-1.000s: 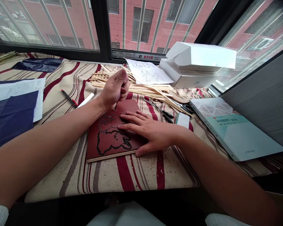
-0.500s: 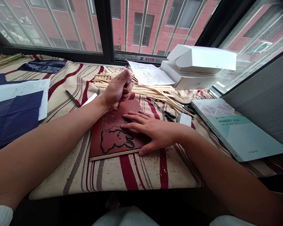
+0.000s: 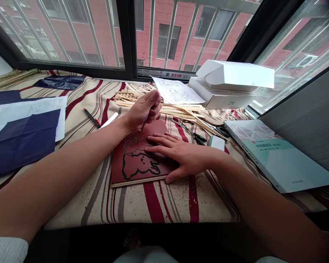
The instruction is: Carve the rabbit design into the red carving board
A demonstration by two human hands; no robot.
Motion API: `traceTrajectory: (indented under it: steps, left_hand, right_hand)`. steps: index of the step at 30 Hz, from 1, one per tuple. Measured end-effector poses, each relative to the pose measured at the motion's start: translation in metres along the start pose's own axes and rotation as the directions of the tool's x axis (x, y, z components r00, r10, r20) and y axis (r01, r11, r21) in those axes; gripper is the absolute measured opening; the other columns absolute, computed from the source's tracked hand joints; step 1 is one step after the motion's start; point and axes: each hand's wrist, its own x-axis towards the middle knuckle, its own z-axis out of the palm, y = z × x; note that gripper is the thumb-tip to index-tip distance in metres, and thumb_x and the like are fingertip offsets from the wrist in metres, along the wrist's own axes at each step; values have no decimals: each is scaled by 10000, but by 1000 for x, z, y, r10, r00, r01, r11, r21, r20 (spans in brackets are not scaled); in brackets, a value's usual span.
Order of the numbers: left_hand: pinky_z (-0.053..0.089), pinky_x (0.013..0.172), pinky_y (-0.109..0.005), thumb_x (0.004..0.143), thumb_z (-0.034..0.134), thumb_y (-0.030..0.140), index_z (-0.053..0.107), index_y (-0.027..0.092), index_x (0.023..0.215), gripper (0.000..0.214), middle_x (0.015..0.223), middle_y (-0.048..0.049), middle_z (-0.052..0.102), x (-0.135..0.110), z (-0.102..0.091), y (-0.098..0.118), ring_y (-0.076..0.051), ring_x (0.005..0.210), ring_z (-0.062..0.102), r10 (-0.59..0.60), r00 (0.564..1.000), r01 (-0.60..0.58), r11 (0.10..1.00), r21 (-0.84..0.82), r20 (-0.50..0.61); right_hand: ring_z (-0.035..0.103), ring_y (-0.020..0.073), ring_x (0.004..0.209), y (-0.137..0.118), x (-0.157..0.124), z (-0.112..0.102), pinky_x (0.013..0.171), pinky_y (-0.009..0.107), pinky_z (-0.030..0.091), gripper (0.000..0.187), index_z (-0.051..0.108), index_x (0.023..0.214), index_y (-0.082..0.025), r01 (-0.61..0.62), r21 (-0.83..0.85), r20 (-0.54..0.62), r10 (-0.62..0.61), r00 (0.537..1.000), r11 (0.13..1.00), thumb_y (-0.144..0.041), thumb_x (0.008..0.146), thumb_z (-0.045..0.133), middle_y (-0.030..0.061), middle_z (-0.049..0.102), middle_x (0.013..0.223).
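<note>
We find a tabletop (image 3: pixel 131 208) under cream cloth with red stripes, dusted with wood shavings (image 3: pixel 153 233). On it lie a red-topped wooden board (image 3: pixel 131 171), blue carbon paper (image 3: pixel 24 138), thin wooden sticks (image 3: pixel 181 109), a white ZTE box (image 3: pixel 222 96) and a pale teal book (image 3: pixel 285 164).

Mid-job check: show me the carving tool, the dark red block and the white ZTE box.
carving tool (image 3: pixel 143 126): head view, on its exposed tip.
dark red block (image 3: pixel 117 170): head view, on the bare lower-left face.
white ZTE box (image 3: pixel 216 96): head view, on its long side.
</note>
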Motion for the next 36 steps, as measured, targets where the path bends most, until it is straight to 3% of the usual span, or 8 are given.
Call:
traceTrajectory:
  steps: [5,9,11,14,17,24,32,36]
  left_hand:
    - [103,395,-247,1099,623,547,408,237,721,534,520,95,311,4,7,-4,-54,398,197,58,978,-51,998,37,-200]
    - [179,406,-276,1117,621,451,399,243,722,499,542,72,348,5,11,-12,-73,424,238,254,892,-237,967,90,-374]
    - [171,401,-270,1128,597,443,409,241,730,484,541,76,336,4,9,-12,-73,420,232,235,912,-223,972,74,-336]
    - [129,389,-234,1122,586,512,446,231,743,492,545,88,334,1,1,-7,-56,408,215,75,995,-74,997,19,-65]
    - [130,383,-198,1053,666,621,465,219,738,549,542,98,340,-1,-5,-2,-40,405,208,-23,991,23,1000,0,134]
    - [114,367,-179,1057,675,605,437,222,750,545,517,115,305,2,-3,-4,-34,371,200,53,997,-57,996,-76,-54]
    - [168,364,-156,1039,695,602,461,205,735,553,515,112,354,-1,-4,-3,-26,371,240,1,995,6,998,-65,101]
    - [147,367,-157,1101,618,541,443,206,733,527,493,116,338,3,-3,-2,-24,354,228,0,996,-11,993,-119,-90]
  right_hand:
    - [113,417,1760,1,0,1,1406,668,122,1058,391,1758,-221,3,-3,-12,-3,1000,1000,-639,898,842,199,187,1876]
    - [120,425,1757,1,-1,1,1403,685,115,1056,395,1757,-217,6,2,-13,-6,1000,1000,-662,902,826,198,188,1875]
    - [119,423,1758,1,-1,0,1405,676,117,1055,394,1757,-221,-1,4,-12,1,1000,1000,-660,902,828,193,184,1877]
    - [114,419,1759,0,-1,0,1408,667,108,1055,387,1760,-219,-3,-3,-6,3,1000,1000,-645,904,834,194,178,1879]
    - [108,423,1759,-1,0,-1,1406,675,99,1064,374,1765,-215,-4,-18,5,4,1000,1000,-650,908,828,201,167,1879]
    - [99,437,1757,-5,0,-3,1405,679,104,1077,364,1771,-218,-37,-14,30,37,999,999,-660,905,827,190,154,1883]
    - [111,435,1756,-3,0,-2,1407,673,99,1065,385,1763,-228,-26,8,5,26,1000,1000,-650,897,840,187,172,1882]
    - [122,438,1754,-2,0,-1,1407,672,111,1071,382,1765,-235,-14,12,-4,14,1000,1000,-677,897,827,187,182,1880]
